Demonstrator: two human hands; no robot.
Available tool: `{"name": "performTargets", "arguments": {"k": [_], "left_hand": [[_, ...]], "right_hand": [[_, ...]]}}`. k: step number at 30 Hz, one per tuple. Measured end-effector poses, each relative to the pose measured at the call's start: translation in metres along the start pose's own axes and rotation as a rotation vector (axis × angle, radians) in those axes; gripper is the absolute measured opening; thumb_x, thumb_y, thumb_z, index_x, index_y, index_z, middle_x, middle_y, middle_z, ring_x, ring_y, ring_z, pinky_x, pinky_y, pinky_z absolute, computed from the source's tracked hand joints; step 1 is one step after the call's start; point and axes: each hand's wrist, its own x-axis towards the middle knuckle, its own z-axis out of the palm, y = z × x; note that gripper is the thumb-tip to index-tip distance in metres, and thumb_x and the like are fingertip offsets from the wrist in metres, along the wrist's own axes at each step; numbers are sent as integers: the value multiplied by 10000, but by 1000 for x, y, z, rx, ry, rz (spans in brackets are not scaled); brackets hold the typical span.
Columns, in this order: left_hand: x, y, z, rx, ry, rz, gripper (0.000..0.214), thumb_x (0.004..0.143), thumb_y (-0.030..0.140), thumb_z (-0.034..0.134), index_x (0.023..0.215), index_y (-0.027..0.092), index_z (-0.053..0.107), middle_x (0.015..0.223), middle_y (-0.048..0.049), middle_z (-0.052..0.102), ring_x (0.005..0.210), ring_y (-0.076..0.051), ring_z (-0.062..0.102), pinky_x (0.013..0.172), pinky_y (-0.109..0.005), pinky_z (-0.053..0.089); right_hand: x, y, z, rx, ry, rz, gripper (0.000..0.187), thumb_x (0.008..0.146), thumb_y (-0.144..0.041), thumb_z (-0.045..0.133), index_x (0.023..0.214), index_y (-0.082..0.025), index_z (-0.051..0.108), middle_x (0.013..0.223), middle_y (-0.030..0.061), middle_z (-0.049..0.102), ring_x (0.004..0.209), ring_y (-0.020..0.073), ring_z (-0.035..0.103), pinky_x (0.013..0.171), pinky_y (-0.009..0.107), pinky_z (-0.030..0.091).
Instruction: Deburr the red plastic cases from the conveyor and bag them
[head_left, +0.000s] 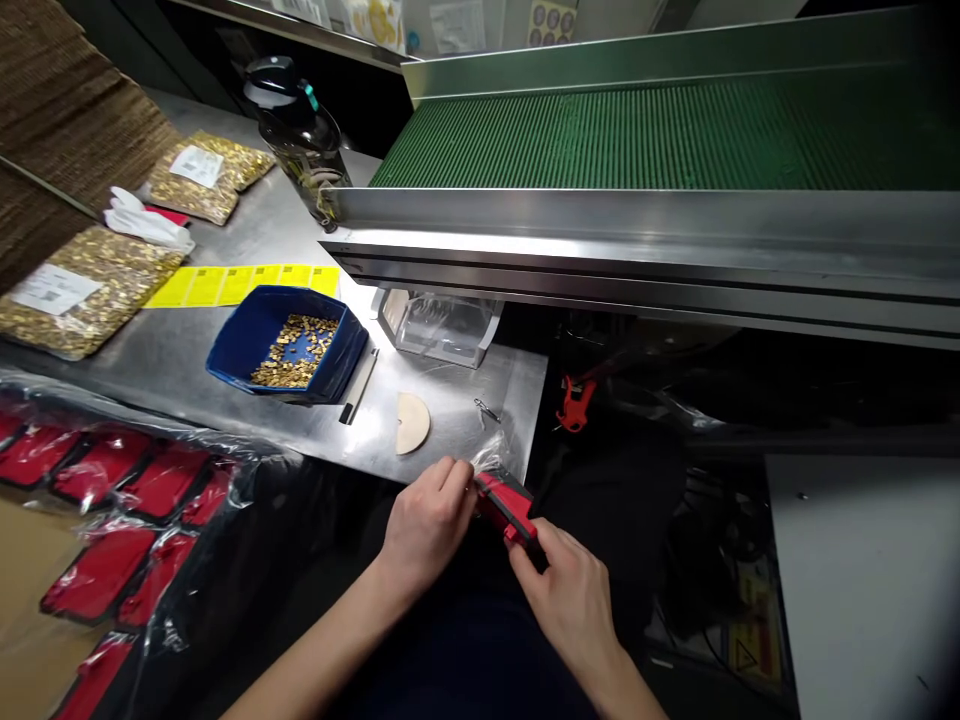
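A small red and black plastic part point(504, 505) is held over the front edge of the metal table. My right hand point(574, 590) grips its lower right end between thumb and fingers. At the opposite end, my left hand point(431, 520) is closed with its fingers curled against the part; what it pinches is hidden. Clear crinkled plastic point(493, 452) shows just beyond the part. On the table ahead lie a pale half-round disc point(412, 423) and a small metal piece point(487, 410). A blue bin point(240, 340) to the left holds many small brass-coloured pieces.
A ribbed green conveyor point(600, 140) with a metal side rail crosses the back. Beneath it sits a clear tray point(442, 335). Bags of brass pieces point(112, 270), yellow labels point(240, 285) and a bottle point(300, 140) stand left. Wrapped red parts point(101, 570) fill a box at lower left.
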Motion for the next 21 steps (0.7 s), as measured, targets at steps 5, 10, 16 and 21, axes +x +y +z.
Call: {"name": "performTargets", "arguments": {"k": [5, 10, 16, 21], "left_hand": [[-8, 6, 3, -33, -47, -16, 127, 989, 147, 489, 910, 200, 573, 838, -27, 604, 739, -187, 588, 664, -286, 439], [-10, 31, 5, -423, 14, -38, 126, 1008, 219, 514, 953, 200, 626, 861, -19, 649, 754, -155, 616, 717, -261, 478], [2, 18, 14, -639, -29, -368, 235, 1017, 371, 498, 915, 184, 598, 691, 11, 635, 592, -151, 606, 540, -235, 478], [4, 10, 4, -473, 68, -289, 155, 981, 326, 582, 932, 195, 650, 733, -4, 641, 645, -163, 586, 621, -274, 454]], "right_hand": [[-1, -4, -4, 274, -16, 227, 340, 978, -519, 568, 1018, -214, 714, 853, 56, 761, 742, 233, 701, 684, 288, 472], [3, -10, -9, 354, -126, 201, 308, 986, -459, 560, 1134, -225, 696, 954, 55, 780, 837, 243, 729, 673, 276, 500], [5, -10, -12, 23, -154, 42, 130, 1005, -305, 550, 984, -232, 656, 900, 31, 734, 819, 230, 702, 706, 298, 457], [2, -9, -8, -165, -133, -142, 111, 1001, -228, 553, 1092, -237, 616, 898, 16, 714, 829, 239, 677, 731, 332, 436]]}}
